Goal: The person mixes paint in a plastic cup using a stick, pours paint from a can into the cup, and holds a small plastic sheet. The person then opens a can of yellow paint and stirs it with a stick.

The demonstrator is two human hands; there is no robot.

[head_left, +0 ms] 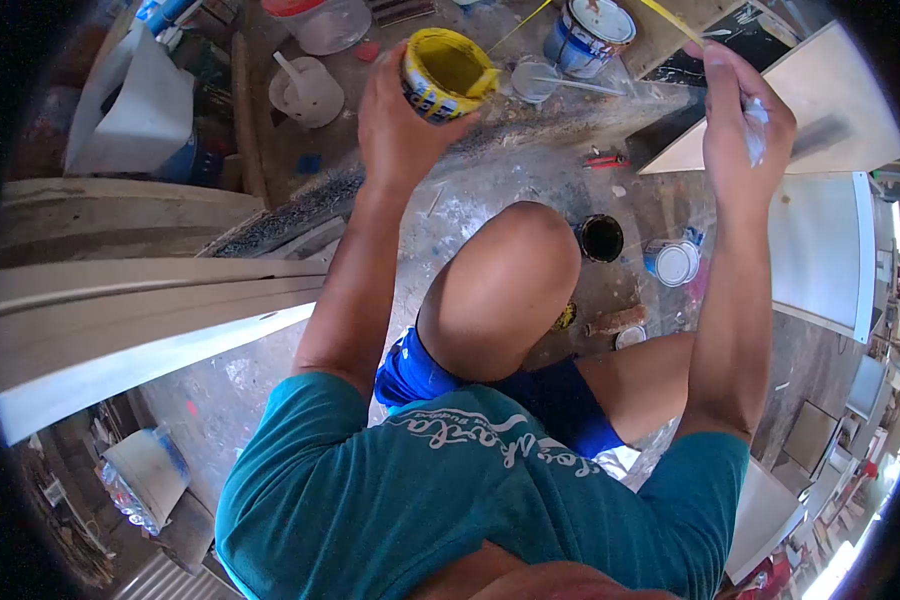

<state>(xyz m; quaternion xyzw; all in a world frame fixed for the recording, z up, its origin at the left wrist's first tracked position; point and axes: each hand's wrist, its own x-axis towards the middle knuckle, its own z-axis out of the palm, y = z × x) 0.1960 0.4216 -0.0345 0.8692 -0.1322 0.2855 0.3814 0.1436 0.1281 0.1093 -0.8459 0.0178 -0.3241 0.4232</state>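
My left hand (400, 135) is wrapped round a small open paint can (432, 100) with yellow paint on its rim and inside, tilted slightly. At the upper right, my right hand (745, 125) pinches the end of a thin yellow strip or stick (667, 18), whose far end leaves the top of the view. White paint smears the back of this hand. Between the hands stand a large blue-and-white paint can (590, 38) and a small clear cup (535, 80) with a pale stick across it.
A white tub (306, 92) with a stirrer stands beyond my left hand. On the floor by my knee are a dark open can (600, 238), a white-lidded can (673, 262) and a reddish-brown cylinder (616, 320). Pale boards (820, 100) lean at right; a long panel (150, 340) lies left.
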